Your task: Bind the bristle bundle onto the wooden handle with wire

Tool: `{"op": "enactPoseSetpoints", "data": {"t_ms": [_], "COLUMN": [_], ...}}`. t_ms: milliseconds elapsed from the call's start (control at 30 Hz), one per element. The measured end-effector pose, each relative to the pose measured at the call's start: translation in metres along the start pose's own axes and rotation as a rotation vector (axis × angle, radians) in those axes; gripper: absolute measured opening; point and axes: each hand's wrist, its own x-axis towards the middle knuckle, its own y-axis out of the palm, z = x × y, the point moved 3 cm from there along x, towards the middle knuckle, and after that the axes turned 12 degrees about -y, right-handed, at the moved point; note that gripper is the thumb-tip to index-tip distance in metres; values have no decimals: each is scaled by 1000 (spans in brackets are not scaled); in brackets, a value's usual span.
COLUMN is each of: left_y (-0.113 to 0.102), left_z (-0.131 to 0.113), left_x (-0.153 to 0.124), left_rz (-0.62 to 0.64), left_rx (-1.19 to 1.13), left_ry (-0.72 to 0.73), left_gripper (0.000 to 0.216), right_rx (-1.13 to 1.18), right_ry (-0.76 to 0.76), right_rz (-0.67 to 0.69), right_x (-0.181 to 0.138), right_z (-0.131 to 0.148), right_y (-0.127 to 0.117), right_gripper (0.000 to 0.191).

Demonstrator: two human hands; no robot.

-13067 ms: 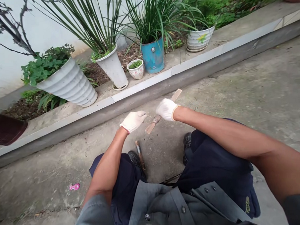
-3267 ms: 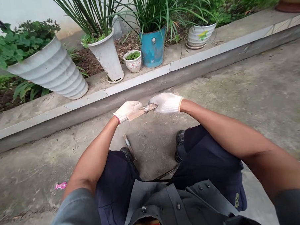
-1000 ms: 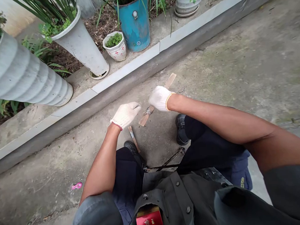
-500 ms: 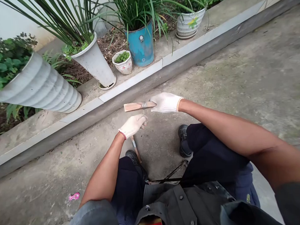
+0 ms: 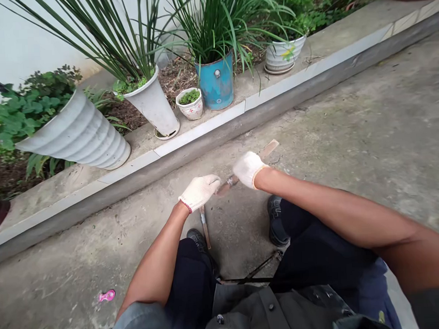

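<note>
My right hand (image 5: 248, 169), in a white knit glove, is closed around a flat wooden strip (image 5: 269, 148) that slants up to the right. Both ends of the strip stick out past the glove, and the lower one is blurred. Silvery wire (image 5: 232, 180) is wound round the strip just left of my right hand. My left hand (image 5: 201, 192), also gloved, pinches close by the lower end; the wire's loose end in its fingers is too thin to make out now. Below it, another wooden strip (image 5: 205, 228) with a grey binding stands near my left shoe.
A low concrete ledge (image 5: 200, 140) with a pale tiled edge runs across ahead. On it stand a ribbed white pot (image 5: 83, 131), a tall white pot (image 5: 153, 104), a small pot (image 5: 191, 110) and a blue bucket (image 5: 216, 84). A pink object (image 5: 107, 296) lies on the concrete at left.
The strip has swung from nearly level to slanting up rightward, and its far end now shows beyond my right hand. My right hand has moved right and down; the left stays close to the wound part.
</note>
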Motion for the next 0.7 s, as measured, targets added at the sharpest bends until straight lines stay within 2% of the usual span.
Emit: {"op": "enactPoseSetpoints", "data": {"t_ms": [133,233,300,400,533,633,700], "left_y": [-2,0,2,8,18,23,21], "left_z": [4,7,8,10,10,9,9], "left_x": [-2,-4,-6,-5,-1,1,1], "left_rz": [-23,52,78,86,156,176,159], "left_rx": [-46,-194,-260,-300,-319,-260,-190], "left_ry": [-8,-39,-57,-88,-78,-66,-60], "left_gripper": [32,31,35,45,37,33,34], "right_rx": [42,200,287,325,275,196,178], "right_ry": [-295,-400,-350,-129,126,184,158], "right_rz": [95,13,-101,-239,-336,-320,-219], "right_x": [-21,-37,-41,-37,-24,-16,-10], "right_z": [16,11,2,-14,-31,-37,-35], "right_y": [2,-10,-19,-28,-31,-29,-24], "right_gripper": [24,21,27,37,33,28,30]}}
